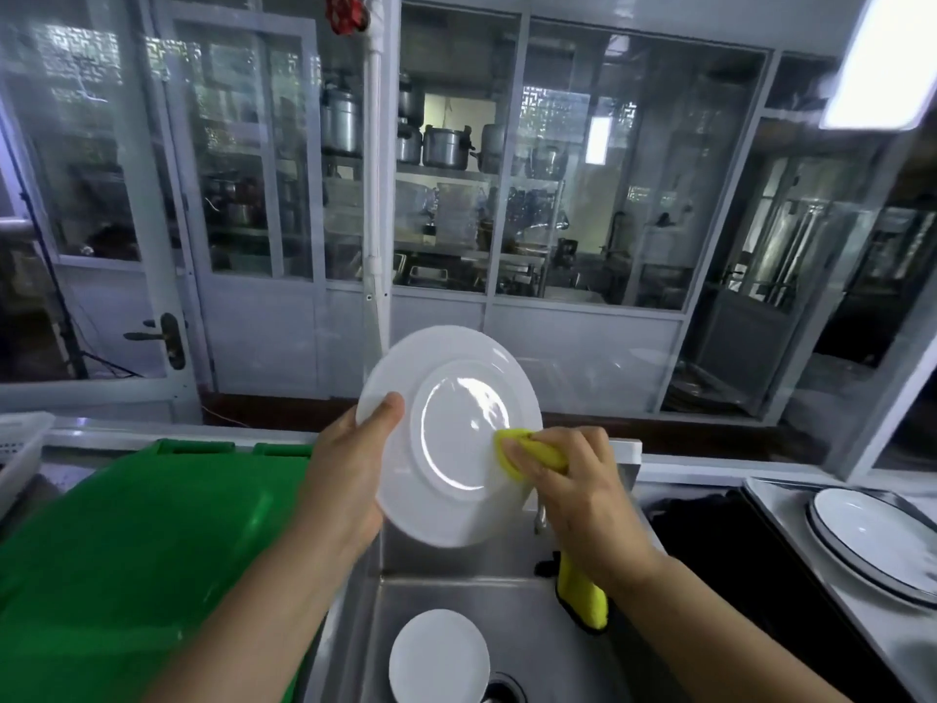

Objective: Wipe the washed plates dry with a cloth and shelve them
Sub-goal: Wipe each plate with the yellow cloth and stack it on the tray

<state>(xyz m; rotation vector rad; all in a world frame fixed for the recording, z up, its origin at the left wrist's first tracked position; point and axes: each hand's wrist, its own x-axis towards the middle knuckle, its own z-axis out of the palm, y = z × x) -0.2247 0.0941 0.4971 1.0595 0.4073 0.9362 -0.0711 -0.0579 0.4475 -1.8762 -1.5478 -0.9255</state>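
A white plate (446,428) is held up over the steel sink (532,652), tilted with its underside toward me. My left hand (350,479) grips its left rim, thumb on the near face. My right hand (568,479) presses a yellow cloth (527,449) against the plate's right edge; the cloth's tail hangs below my wrist. A second white plate (438,657) lies in the sink basin.
A green plastic bin lid (142,550) fills the left side. White plates with dark rims (872,540) are stacked on a tray at the right. A white basket (20,449) sits at the far left. Glass partitions with pots on shelves stand behind the counter.
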